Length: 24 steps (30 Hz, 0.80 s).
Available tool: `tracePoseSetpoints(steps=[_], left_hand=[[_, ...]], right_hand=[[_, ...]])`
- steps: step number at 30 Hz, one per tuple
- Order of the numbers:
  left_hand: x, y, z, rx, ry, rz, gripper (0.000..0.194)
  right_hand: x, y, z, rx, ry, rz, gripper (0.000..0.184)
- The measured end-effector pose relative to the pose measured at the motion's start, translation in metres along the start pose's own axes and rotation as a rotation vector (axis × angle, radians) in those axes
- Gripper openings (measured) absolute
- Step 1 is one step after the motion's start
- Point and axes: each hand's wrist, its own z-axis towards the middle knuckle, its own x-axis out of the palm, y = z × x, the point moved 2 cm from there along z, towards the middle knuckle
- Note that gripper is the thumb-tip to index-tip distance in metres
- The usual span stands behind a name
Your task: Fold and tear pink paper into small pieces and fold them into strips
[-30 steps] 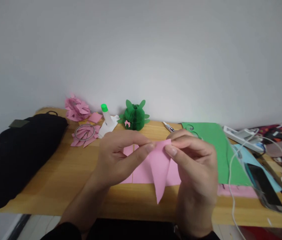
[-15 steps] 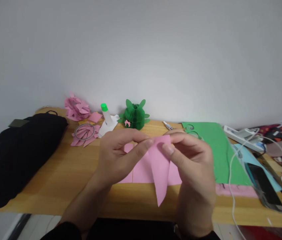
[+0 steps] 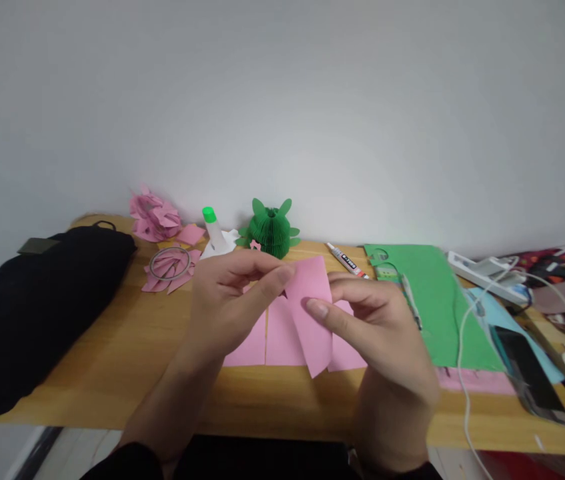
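Observation:
A piece of pink paper (image 3: 311, 277), folded or curled lengthwise, is held up above the table between my two hands. My left hand (image 3: 235, 310) pinches its upper left edge between thumb and forefinger. Lower down on the right side, my right hand (image 3: 382, 327) grips it with the thumb pressed on its face. The paper's lower end hangs free and narrows towards a corner. Beneath it, flat pink sheets (image 3: 282, 340) lie side by side on the wooden table (image 3: 262, 400), partly covered by my hands.
A green-capped glue stick (image 3: 211, 220) stands behind my left hand, beside a green pleated paper figure (image 3: 269, 233). Pink scraps (image 3: 155, 213) and a black bag (image 3: 47, 307) lie left. Rightwards are a glue tube (image 3: 347, 260), green sheet (image 3: 442, 300), phone (image 3: 532, 373), white cable (image 3: 462, 360) and power strip (image 3: 487, 277).
My right thumb has slid down the pink paper, which now shows a wider face and a higher lower tip. Both hands have shifted slightly, uncovering more of the glue tube.

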Motion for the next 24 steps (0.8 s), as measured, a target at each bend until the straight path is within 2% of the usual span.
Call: tracePoseSetpoints(steps=[6,12,15,19,22,24], left_hand=[[-0.002,0.001,0.002,-0.015,-0.010,-0.080,0.019],[-0.009,0.003,0.006,-0.009,-0.174,-0.093,0.016],[-0.012,0.005,0.009,-0.012,-0.205,-0.091,0.016],[-0.012,0.006,0.010,-0.049,-0.190,-0.076,0.016],[-0.006,0.005,0.008,-0.095,-0.114,-0.069,0.016],[-0.001,0.005,0.007,-0.123,-0.052,-0.059,0.015]], right_hand=[[0.003,-0.002,0.003,0.002,-0.029,0.020,0.034],[0.001,-0.002,0.004,-0.029,0.025,0.010,0.032],[-0.001,-0.002,0.005,-0.037,0.017,-0.026,0.030],[-0.002,-0.003,0.005,-0.070,0.025,-0.044,0.023],[-0.001,-0.005,0.005,-0.064,-0.021,-0.032,0.016],[-0.001,-0.007,0.005,-0.061,-0.053,-0.031,0.019]])
